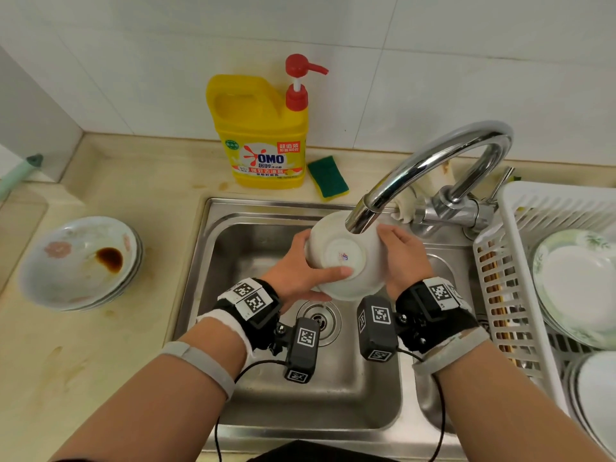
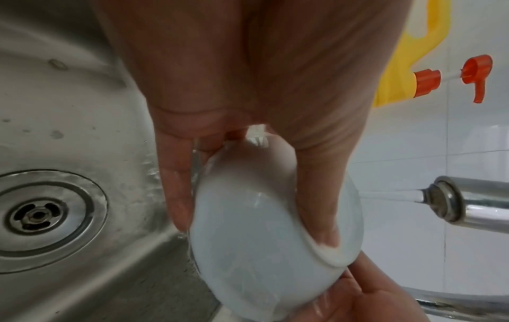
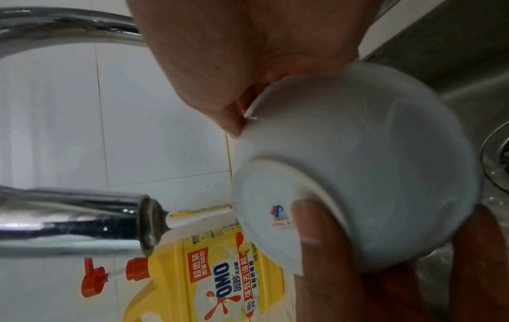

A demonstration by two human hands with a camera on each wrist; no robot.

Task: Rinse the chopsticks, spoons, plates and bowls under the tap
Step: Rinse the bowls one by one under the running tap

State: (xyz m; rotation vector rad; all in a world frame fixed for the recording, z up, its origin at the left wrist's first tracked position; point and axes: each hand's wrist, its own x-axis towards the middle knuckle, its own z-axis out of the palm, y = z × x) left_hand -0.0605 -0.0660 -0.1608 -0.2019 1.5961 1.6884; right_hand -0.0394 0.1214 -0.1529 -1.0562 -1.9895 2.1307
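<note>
A white bowl point(image 1: 343, 258) is tilted with its stamped base toward me, just under the tap spout point(image 1: 361, 218) above the sink point(image 1: 240, 235). My left hand point(image 1: 296, 271) grips it from the left, thumb across the foot ring. My right hand point(image 1: 400, 258) holds its right side, fingers at the rim. In the left wrist view water runs from the tap point(image 2: 468, 207) onto the bowl point(image 2: 248, 228), which my left hand point(image 2: 248, 76) clasps. The right wrist view shows the bowl point(image 3: 371, 163), my right hand point(image 3: 261, 54) at its rim and the tap point(image 3: 82, 213).
Stacked dirty dishes point(image 1: 80, 261) with a brown sauce stain sit on the left counter. A yellow detergent bottle point(image 1: 260, 135) and a sponge point(image 1: 328, 178) stand behind the sink. A white drying basket point(image 1: 533, 208) on the right holds plates point(image 1: 580, 278) and chopsticks point(image 1: 496, 285). The drain point(image 1: 318, 318) lies below the hands.
</note>
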